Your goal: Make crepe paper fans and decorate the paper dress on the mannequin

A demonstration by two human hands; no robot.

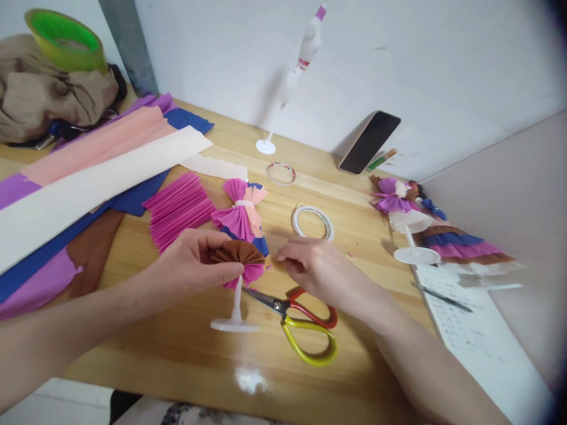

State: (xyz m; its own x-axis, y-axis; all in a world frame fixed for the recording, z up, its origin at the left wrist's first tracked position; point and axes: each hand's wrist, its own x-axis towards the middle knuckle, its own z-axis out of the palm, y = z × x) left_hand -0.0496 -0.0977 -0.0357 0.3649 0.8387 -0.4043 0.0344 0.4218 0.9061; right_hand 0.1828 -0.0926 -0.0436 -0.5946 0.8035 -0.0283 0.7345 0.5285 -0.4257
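Observation:
My left hand (199,260) pinches a brown pleated paper rosette (239,252). Pink pleated paper (252,274) shows beneath its edge. A white stand (238,313) with a round base rises to the rosette's underside. My right hand (314,265) is closed in a pinch to the right of the rosette, apart from it; whatever its fingertips hold is too small to make out. Scissors (305,324) with one red and one yellow handle lie below that hand. Just behind the hands are a pink, blue and peach paper bow (243,206) and a white tape roll (312,223).
Crepe paper strips (101,171) cover the left side, with pleated pink paper (179,206) beside them. A small dish of pins (281,173), a white figure on a stand (303,53) and a phone (371,141) stand behind. A paper-dressed doll (460,245) lies right, near a written sheet (465,324).

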